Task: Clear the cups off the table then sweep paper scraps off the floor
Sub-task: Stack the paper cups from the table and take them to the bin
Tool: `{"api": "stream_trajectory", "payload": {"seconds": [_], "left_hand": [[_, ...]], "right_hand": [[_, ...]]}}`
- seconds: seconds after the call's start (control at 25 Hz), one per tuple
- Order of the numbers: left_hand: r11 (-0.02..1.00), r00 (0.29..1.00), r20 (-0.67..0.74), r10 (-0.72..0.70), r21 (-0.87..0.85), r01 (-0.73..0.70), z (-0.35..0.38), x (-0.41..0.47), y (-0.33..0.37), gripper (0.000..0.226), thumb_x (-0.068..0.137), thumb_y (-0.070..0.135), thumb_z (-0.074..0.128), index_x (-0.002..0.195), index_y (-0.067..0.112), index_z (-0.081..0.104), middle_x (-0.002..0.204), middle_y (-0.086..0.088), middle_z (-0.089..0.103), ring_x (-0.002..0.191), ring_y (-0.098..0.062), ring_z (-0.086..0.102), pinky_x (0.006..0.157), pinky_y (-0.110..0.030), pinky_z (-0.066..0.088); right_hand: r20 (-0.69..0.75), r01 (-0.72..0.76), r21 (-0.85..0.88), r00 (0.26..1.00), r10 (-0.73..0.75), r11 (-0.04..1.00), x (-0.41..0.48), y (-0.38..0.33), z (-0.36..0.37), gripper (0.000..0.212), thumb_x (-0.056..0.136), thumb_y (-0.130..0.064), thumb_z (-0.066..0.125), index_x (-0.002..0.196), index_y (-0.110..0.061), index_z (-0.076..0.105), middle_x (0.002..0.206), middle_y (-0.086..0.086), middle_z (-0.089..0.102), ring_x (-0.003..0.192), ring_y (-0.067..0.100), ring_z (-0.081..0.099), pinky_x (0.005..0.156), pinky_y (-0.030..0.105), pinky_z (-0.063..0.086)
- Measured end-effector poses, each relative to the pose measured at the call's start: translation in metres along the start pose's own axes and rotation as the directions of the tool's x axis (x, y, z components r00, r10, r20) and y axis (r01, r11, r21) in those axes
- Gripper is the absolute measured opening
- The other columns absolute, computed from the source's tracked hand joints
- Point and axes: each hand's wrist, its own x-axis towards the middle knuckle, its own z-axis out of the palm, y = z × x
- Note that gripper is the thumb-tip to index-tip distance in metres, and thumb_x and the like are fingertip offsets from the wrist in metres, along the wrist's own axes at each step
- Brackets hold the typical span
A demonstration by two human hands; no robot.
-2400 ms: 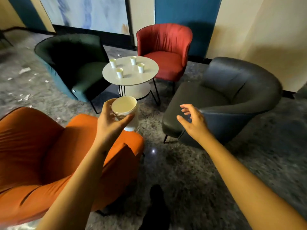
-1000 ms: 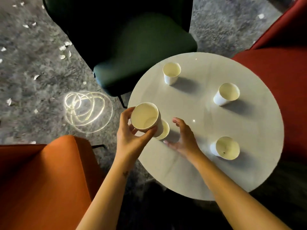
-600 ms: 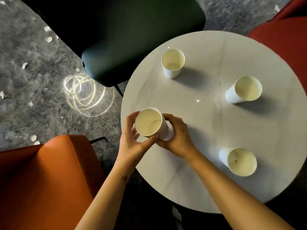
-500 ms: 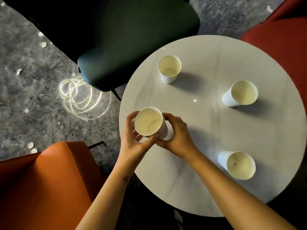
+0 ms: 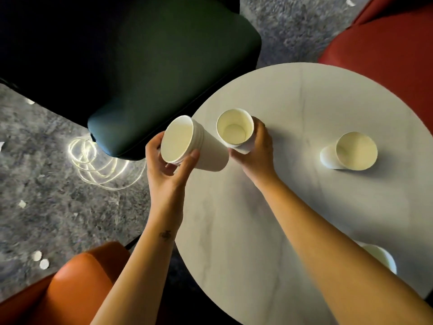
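My left hand (image 5: 167,164) grips a stack of nested white paper cups (image 5: 187,146), tilted over the left edge of the round white table (image 5: 269,219). Just to its right, my right hand (image 5: 254,153) holds a single paper cup (image 5: 235,130) with fingers curled round its side; whether it still touches the tabletop I cannot tell. Another cup (image 5: 351,152) stands on the table at the right. One more cup (image 5: 384,258) peeks out behind my right forearm near the lower right edge.
A dark green armchair (image 5: 140,66) sits beyond the table on the left, a red chair (image 5: 386,50) at the upper right and an orange chair (image 5: 70,289) at the lower left. Paper scraps (image 5: 39,260) lie on the grey floor (image 5: 46,195) at the left.
The cup my right hand held half a second ago has joined the stack in my left hand. My right hand has moved on and taken hold of another cup.
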Motion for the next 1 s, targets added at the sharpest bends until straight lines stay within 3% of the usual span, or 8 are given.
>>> {"api": "stream_trajectory", "payload": {"seconds": [0.16, 0.24, 0.32, 0.44, 0.6, 0.68, 0.84, 1.0], "left_hand": [[0.999, 1.000, 0.010, 0.023, -0.034, -0.022, 0.006, 0.012, 0.006, 0.059, 0.069, 0.038, 0.070, 0.120, 0.023, 0.044, 0.117, -0.005, 0.053, 0.109, -0.018, 0.056, 0.098, -0.049, 0.048], [0.999, 0.999, 0.041, 0.030, -0.027, -0.029, 0.014, 0.014, 0.007, 0.060, 0.069, 0.040, 0.070, 0.121, 0.025, 0.043, 0.121, -0.007, 0.052, 0.112, -0.019, 0.054, 0.096, -0.044, 0.049], [0.998, 0.991, 0.132, 0.036, 0.048, -0.043, 0.028, 0.010, 0.005, 0.061, 0.068, 0.043, 0.072, 0.120, 0.030, 0.043, 0.119, 0.004, 0.054, 0.109, -0.009, 0.056, 0.088, -0.030, 0.052], [0.986, 0.963, 0.267, 0.028, 0.150, -0.070, 0.051, -0.002, -0.003, 0.065, 0.068, 0.040, 0.077, 0.123, 0.028, 0.044, 0.113, 0.023, 0.056, 0.108, -0.004, 0.057, 0.082, -0.023, 0.053], [0.996, 0.941, 0.331, -0.075, 0.075, 0.053, 0.082, -0.008, -0.007, 0.064, 0.066, 0.035, 0.077, 0.121, 0.029, 0.045, 0.106, 0.018, 0.062, 0.100, -0.004, 0.062, 0.076, -0.020, 0.051], [0.993, 0.942, 0.313, -0.121, 0.046, 0.112, 0.095, -0.007, -0.007, 0.065, 0.064, 0.037, 0.076, 0.120, 0.031, 0.046, 0.105, 0.015, 0.063, 0.096, -0.004, 0.063, 0.078, -0.025, 0.052], [0.987, 0.936, 0.316, -0.155, 0.008, 0.160, 0.119, -0.006, -0.002, 0.068, 0.061, 0.038, 0.076, 0.122, 0.028, 0.047, 0.110, 0.007, 0.061, 0.102, -0.011, 0.062, 0.092, -0.041, 0.052], [0.976, 0.918, 0.356, -0.174, -0.058, 0.208, 0.136, -0.010, 0.005, 0.073, 0.061, 0.037, 0.073, 0.126, 0.021, 0.043, 0.119, -0.006, 0.056, 0.115, -0.030, 0.056, 0.086, -0.036, 0.053]], "right_hand": [[0.021, 0.043, -0.043, 0.999, -0.042, 0.998, -0.002, -0.003, 0.000, 0.067, 0.067, -0.018, 0.080, 0.125, -0.011, 0.049, 0.126, 0.002, 0.055, 0.119, 0.024, 0.046, 0.097, 0.035, 0.036], [0.040, 0.118, -0.084, 0.993, -0.115, 0.989, -0.018, -0.001, -0.012, 0.064, 0.064, -0.019, 0.080, 0.122, -0.009, 0.054, 0.120, 0.001, 0.060, 0.114, 0.025, 0.052, 0.092, 0.032, 0.035], [0.045, 0.189, -0.125, 0.982, -0.184, 0.974, -0.033, -0.002, -0.024, 0.063, 0.063, -0.027, 0.078, 0.120, -0.010, 0.058, 0.118, -0.001, 0.062, 0.112, 0.023, 0.054, 0.086, 0.024, 0.031], [0.015, 0.201, -0.114, 0.980, -0.200, 0.973, -0.042, -0.004, -0.040, 0.064, 0.062, -0.033, 0.080, 0.118, -0.009, 0.059, 0.118, 0.001, 0.064, 0.110, 0.019, 0.052, 0.083, 0.017, 0.026], [-0.039, 0.191, -0.165, 0.979, -0.200, 0.968, -0.044, 0.001, -0.079, 0.070, 0.061, -0.027, 0.086, 0.122, -0.006, 0.058, 0.120, 0.004, 0.063, 0.114, 0.027, 0.055, 0.091, 0.030, 0.033], [-0.160, 0.198, -0.234, 0.958, -0.238, 0.952, -0.043, 0.011, -0.107, 0.069, 0.059, -0.022, 0.086, 0.120, -0.003, 0.058, 0.119, 0.009, 0.063, 0.113, 0.028, 0.056, 0.093, 0.039, 0.038], [-0.441, -0.062, -0.330, 0.892, -0.096, 0.942, -0.034, 0.039, -0.155, 0.080, 0.057, -0.027, 0.086, 0.128, -0.009, 0.053, 0.129, 0.007, 0.055, 0.121, 0.026, 0.046, 0.093, 0.038, 0.034], [-0.341, -0.215, -0.256, 0.932, 0.120, 0.943, -0.024, 0.060, -0.162, 0.085, 0.062, -0.024, 0.084, 0.135, -0.014, 0.043, 0.132, 0.001, 0.053, 0.120, 0.026, 0.049, 0.097, 0.037, 0.035]]}}
